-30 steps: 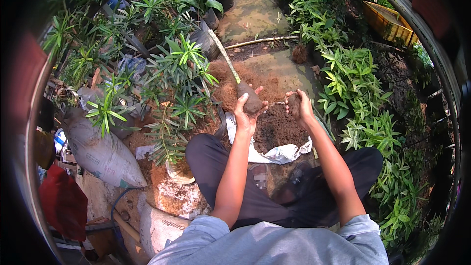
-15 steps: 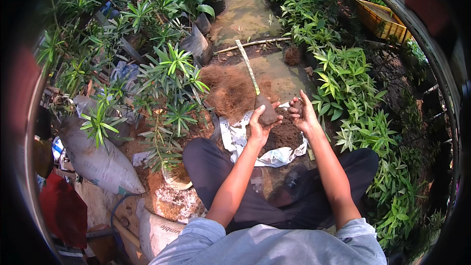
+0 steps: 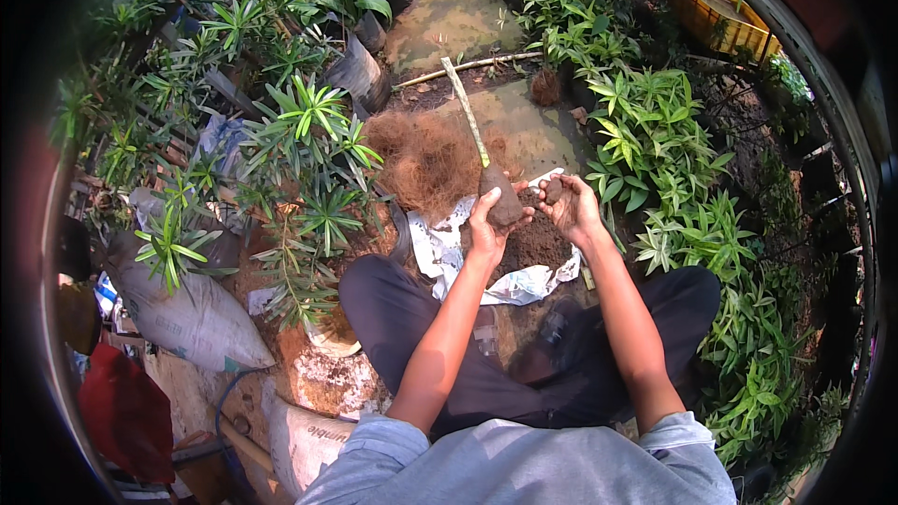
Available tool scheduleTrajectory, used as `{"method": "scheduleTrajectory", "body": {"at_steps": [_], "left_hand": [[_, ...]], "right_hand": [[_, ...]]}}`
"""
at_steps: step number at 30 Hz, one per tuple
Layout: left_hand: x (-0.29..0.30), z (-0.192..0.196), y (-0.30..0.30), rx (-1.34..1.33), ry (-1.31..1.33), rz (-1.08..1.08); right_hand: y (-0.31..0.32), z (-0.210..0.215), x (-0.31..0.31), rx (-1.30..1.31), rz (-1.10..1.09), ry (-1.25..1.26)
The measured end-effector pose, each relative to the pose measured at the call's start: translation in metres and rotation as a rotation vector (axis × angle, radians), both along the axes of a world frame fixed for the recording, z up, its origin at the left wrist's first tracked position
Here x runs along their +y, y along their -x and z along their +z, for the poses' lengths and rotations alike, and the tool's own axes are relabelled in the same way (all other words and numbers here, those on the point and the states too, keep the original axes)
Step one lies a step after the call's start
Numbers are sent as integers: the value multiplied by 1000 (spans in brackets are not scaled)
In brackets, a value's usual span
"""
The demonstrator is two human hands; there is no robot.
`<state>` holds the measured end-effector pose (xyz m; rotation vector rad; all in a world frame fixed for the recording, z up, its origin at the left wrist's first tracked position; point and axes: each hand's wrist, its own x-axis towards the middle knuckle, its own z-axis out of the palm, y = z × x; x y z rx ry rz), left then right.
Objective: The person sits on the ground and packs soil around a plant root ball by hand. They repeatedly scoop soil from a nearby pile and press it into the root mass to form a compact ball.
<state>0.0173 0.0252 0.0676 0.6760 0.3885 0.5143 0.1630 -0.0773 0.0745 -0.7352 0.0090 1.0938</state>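
Note:
My left hand (image 3: 486,232) is closed around a brown, moulded lump of mud (image 3: 502,198) that encases the lower end of a stem cutting (image 3: 465,108). The bare greenish-grey stem points up and away, tilted slightly left. Just right of it, my right hand (image 3: 580,217) pinches a small clod of soil (image 3: 554,190) between thumb and fingers, a short gap from the mud. Beneath both hands lies a heap of dark, crumbly soil (image 3: 538,241) on a crumpled white sheet (image 3: 435,251). Past the left hand spreads a loose pile of brown fibre (image 3: 421,164).
Leafy plants (image 3: 645,140) line the path's right side, with a yellow crate (image 3: 720,19) beyond. Narrow-leaved plants (image 3: 318,122) crowd the left. A stuffed whitish sack (image 3: 187,313) lies at left. A thin stick (image 3: 472,69) crosses the path (image 3: 449,14) ahead.
My right hand has turned and come closer to the mud lump, and the clod in its fingers now shows clearly. My left hand keeps its hold. The whole view has shifted slightly.

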Motion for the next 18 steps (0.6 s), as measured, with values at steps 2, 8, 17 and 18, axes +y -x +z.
{"method": "scheduleTrajectory", "body": {"at_steps": [2, 8, 17, 18], "left_hand": [[1, -1, 1, 4, -3, 0], [4, -1, 2, 9, -19, 6], [-3, -4, 5, 18, -38, -34], [-4, -4, 5, 20, -40, -37]], "right_hand": [[5, 11, -4, -146, -26, 109], [-7, 0, -4, 124, -131, 88], [5, 0, -11, -42, -135, 108], [7, 4, -9, -72, -173, 179]]}}
